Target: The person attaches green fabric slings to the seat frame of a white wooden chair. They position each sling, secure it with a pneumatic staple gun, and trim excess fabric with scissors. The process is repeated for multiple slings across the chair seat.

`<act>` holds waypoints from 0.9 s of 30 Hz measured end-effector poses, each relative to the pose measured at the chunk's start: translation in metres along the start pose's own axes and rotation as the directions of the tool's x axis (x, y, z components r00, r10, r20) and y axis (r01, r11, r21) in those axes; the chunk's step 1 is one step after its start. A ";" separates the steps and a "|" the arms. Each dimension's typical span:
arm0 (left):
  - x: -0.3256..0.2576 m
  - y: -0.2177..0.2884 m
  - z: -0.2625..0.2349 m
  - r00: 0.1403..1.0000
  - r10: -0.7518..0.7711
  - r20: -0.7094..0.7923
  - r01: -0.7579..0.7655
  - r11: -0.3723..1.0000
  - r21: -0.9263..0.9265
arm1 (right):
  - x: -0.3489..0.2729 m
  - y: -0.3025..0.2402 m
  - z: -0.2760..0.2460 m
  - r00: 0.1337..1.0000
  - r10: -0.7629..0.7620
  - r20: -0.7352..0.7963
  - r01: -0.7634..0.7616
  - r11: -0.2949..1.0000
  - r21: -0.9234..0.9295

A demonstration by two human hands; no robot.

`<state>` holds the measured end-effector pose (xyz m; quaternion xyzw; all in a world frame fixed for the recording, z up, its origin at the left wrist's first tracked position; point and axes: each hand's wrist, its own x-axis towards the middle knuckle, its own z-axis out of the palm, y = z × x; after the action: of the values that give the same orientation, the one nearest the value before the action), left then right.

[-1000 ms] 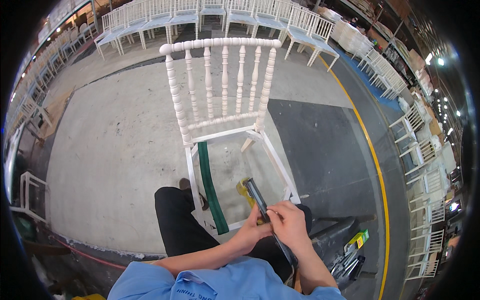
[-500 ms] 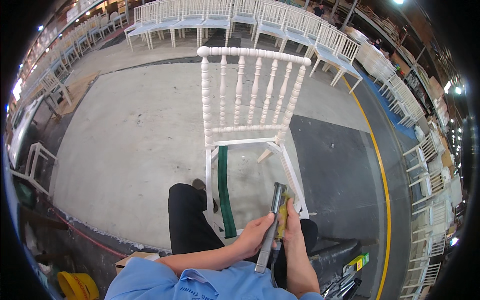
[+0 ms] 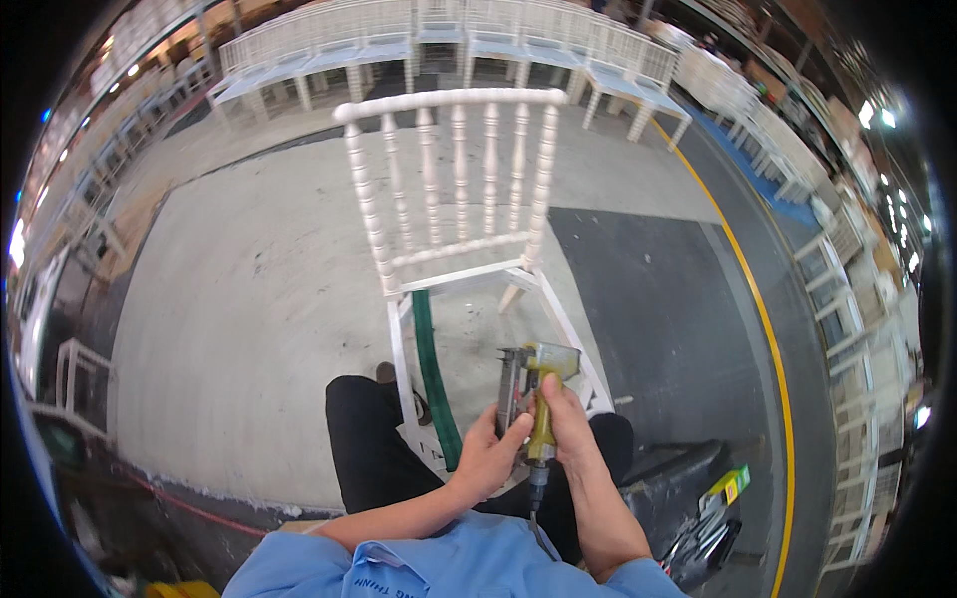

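A yellow-green air staple gun [image 3: 548, 359] is held up over the seat of a white chair [image 3: 454, 101] with turned spindles. My right hand [image 3: 571, 427] is wrapped round the gun's handle. My left hand [image 3: 485, 460] grips the dark metal magazine side, its fingers partly hidden. A hose leads down from the handle toward my shirt. One green webbing strap [image 3: 427, 364] runs front to back along the left of the seat frame, left of my hands. The frame's front rail is partly hidden by my hands and legs.
At the lower right lie several metal tools [image 3: 698, 543] with a green-yellow box [image 3: 731, 484] on black material. Rows of white chairs [image 3: 628, 95] line the back and right. A yellow floor line [image 3: 763, 329] curves past on the right. Another white frame [image 3: 68, 384] stands at the left.
The staple gun has turned, so its yellow body now faces up beside the magazine. My left hand has shifted left and the view has swung, leaving the chair farther left.
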<state>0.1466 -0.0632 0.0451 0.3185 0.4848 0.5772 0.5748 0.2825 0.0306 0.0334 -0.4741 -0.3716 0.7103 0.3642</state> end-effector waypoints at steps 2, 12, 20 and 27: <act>0.000 0.007 0.004 0.999 -0.051 0.002 0.051 0.996 0.071 | -0.012 -0.008 0.000 1.000 -0.023 0.016 0.024 1.000 -0.016; 0.042 0.002 0.029 0.823 0.137 0.551 -0.264 0.952 0.157 | -0.095 -0.066 -0.065 0.919 -0.388 -0.064 0.371 0.910 -0.185; 0.076 -0.034 -0.079 0.938 -0.220 0.268 0.011 0.792 0.611 | -0.183 -0.055 -0.253 0.781 -0.249 -0.572 -0.221 0.747 -0.627; 0.153 -0.035 -0.190 0.965 0.107 -0.238 0.134 0.578 0.805 | -0.215 0.023 -0.347 0.748 -0.182 -0.638 -0.276 0.789 -0.549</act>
<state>-0.0377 0.0441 -0.0780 0.4644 0.7688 0.3218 0.2996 0.6680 -0.1033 0.0046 -0.7950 -0.4142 0.3448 0.2784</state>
